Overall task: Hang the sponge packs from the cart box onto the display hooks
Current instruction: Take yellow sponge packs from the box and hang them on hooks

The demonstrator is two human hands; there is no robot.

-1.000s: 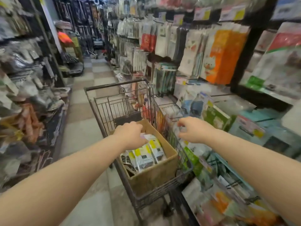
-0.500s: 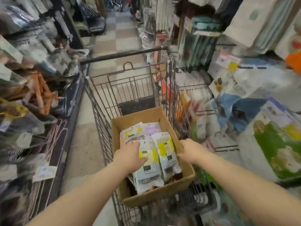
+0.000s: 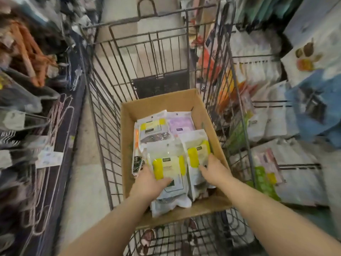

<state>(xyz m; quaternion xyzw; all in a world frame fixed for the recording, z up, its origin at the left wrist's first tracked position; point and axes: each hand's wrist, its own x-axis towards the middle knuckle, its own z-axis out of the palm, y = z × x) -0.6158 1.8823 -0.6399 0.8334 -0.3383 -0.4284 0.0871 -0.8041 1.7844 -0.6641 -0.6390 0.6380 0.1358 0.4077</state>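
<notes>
In the wire cart (image 3: pixel 103 115), the sponge packs lie in the cardboard box (image 3: pixel 158 101), and we are at the picking-up step. Our left hand (image 3: pixel 148 183) grips the front sponge pack (image 3: pixel 168 168) at its left edge with the thumb laid across it. Our right hand (image 3: pixel 215 172) rests on the second sponge pack (image 3: pixel 196 154) just beside, thumb spread, and we cannot tell if it has closed on it. Next, we think, each pack must be lifted out and turned so its hang-hole meets the display hooks (image 3: pixel 299 165) on the right, which look blurred.
</notes>
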